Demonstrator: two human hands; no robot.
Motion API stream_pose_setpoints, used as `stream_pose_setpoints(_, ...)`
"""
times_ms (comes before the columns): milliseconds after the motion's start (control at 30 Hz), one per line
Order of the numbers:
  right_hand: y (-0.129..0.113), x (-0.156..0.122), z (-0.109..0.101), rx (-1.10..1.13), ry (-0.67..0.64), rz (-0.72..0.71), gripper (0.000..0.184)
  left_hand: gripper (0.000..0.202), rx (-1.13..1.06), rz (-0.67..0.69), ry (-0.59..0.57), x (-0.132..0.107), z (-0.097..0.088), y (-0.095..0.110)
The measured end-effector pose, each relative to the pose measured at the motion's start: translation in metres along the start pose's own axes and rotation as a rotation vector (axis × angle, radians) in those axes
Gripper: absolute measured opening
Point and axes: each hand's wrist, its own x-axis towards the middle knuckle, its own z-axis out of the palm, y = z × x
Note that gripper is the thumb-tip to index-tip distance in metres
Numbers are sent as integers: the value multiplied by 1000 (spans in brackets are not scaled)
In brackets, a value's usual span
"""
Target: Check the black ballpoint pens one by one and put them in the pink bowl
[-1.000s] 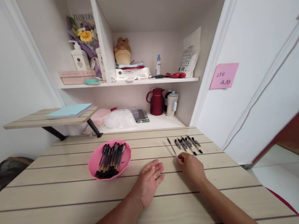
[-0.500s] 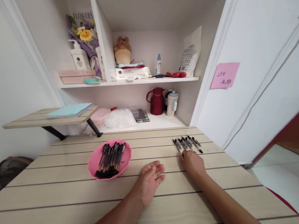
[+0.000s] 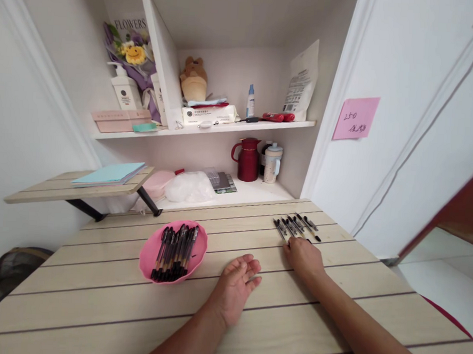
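Note:
My left hand rests palm up on the wooden table, fingers loosely spread and holding nothing. My right hand lies further right with its fingertips closed at the near end of a row of several black pens laid side by side on the table. It seems to pinch the leftmost pen's end, though the grip is partly hidden. A pink dish holding several black pens sits left of my left hand.
Behind the table stand white shelves with a red jug, a cup, bottles, a plush toy and a bag. A small folding table with blue paper is at the left. A pink note hangs on the right wall.
My right hand slid a pen from the left into the row of pens and moved a little right and away. The left hand stayed nearly still.

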Motion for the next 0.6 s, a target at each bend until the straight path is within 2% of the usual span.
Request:
stream_pose_setpoints(200,-1,-2,-2,-9,-7,17,28,24,-5,-2,-13,2,-2,-1)
stream_pose_setpoints(333,-7,-9,-13,-33,29,-8,29,26,4,-4,-13,1,-3,0)
stream_pose_setpoints(500,-31,-29,-29,-18,64,-130,31,28,93,33,-3,-2,3,-1)
stream_pose_setpoints(600,-50,-44,-32,22,11,-200,31,28,296,82,31,-3,11,7)
